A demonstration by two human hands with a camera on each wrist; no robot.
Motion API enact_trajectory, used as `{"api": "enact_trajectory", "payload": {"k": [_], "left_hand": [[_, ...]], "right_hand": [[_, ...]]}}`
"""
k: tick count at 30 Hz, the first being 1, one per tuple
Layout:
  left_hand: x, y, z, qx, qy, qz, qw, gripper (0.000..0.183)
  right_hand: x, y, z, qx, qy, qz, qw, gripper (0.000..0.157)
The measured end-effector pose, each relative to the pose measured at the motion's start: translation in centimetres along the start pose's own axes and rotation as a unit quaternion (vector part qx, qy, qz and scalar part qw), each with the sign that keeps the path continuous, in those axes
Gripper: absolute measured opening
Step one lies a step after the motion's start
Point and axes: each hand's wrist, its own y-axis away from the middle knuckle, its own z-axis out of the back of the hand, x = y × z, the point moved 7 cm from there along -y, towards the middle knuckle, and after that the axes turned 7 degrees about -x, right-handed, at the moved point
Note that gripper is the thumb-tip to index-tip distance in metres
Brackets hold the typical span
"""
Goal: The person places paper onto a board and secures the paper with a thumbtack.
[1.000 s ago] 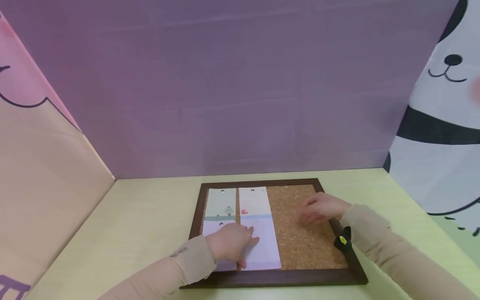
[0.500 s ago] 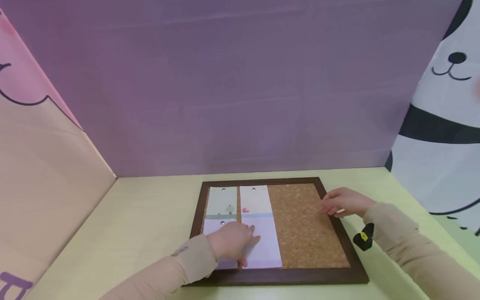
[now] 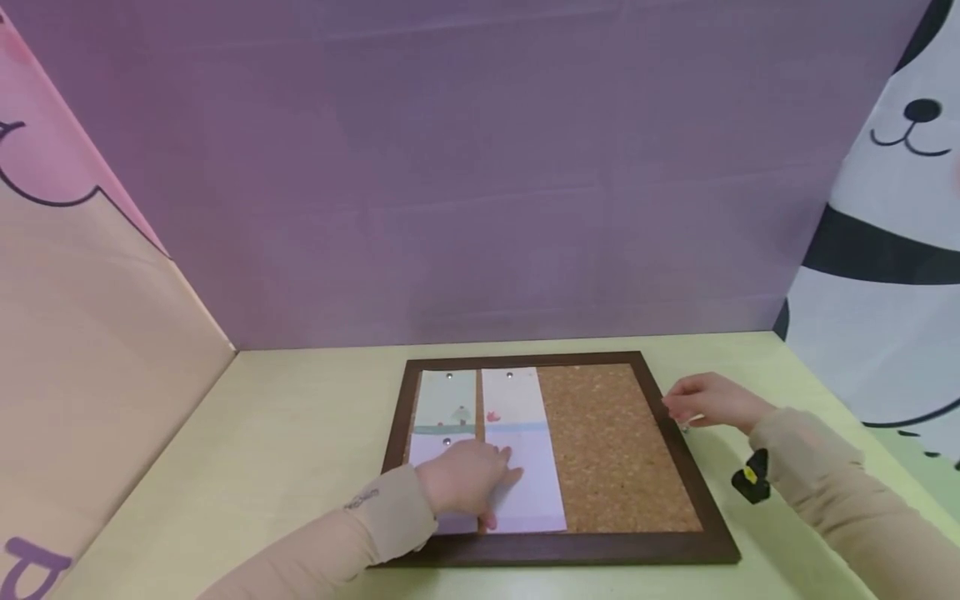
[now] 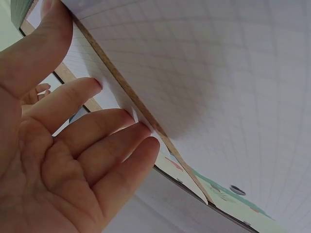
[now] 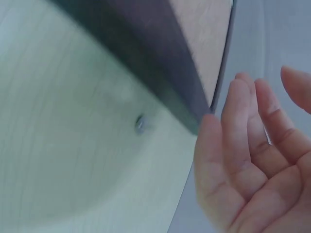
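A corkboard [image 3: 622,450] in a dark brown frame lies flat on the table. My left hand [image 3: 465,479] rests with spread fingers on the lower white sheet [image 3: 536,492] in the second column; its palm covers part of the lower left sheet [image 3: 426,451]. A thumbtack [image 3: 447,442] is in that left sheet; in the left wrist view the paper [image 4: 233,73] shows faint grid lines. Beyond the board's right edge, my right hand [image 3: 712,400] hovers with loosely bent fingers, holding nothing visible. Close to it, a loose silver thumbtack [image 5: 140,124] lies on the table.
Two illustrated sheets, one with a tree [image 3: 442,400] and one with a red figure [image 3: 513,398], are tacked along the board's top. Bare cork fills the right side. A purple backdrop [image 3: 487,183] stands behind the table [image 3: 315,417].
My right hand has moved right from above the cork, across the frame's right edge, to over the table beside it. My left hand has stayed on the sheets.
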Motion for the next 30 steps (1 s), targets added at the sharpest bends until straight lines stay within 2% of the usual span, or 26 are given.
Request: {"api": "enact_trajectory", "payload": {"k": [7, 10, 19, 30], "left_hand": [[0.02, 0.01, 0.04, 0.002, 0.008, 0.002, 1.0000, 0.083], [0.01, 0.04, 0.09, 0.004, 0.007, 0.002, 1.0000, 0.082], [-0.18, 0.18, 0.09, -0.001, -0.004, -0.006, 1.0000, 0.080], [-0.21, 0.10, 0.03, 0.000, -0.001, -0.006, 1.0000, 0.079]], "right_hand": [[-0.63, 0.10, 0.30, -0.017, 0.084, 0.056, 0.995, 0.012], [-0.84, 0.15, 0.29, -0.024, 0.109, 0.064, 0.992, 0.007], [-0.86, 0.42, -0.18, -0.053, 0.152, 0.095, 0.982, 0.004], [-0.98, 0.46, -0.45, -0.073, 0.199, 0.095, 0.973, 0.006]]}}
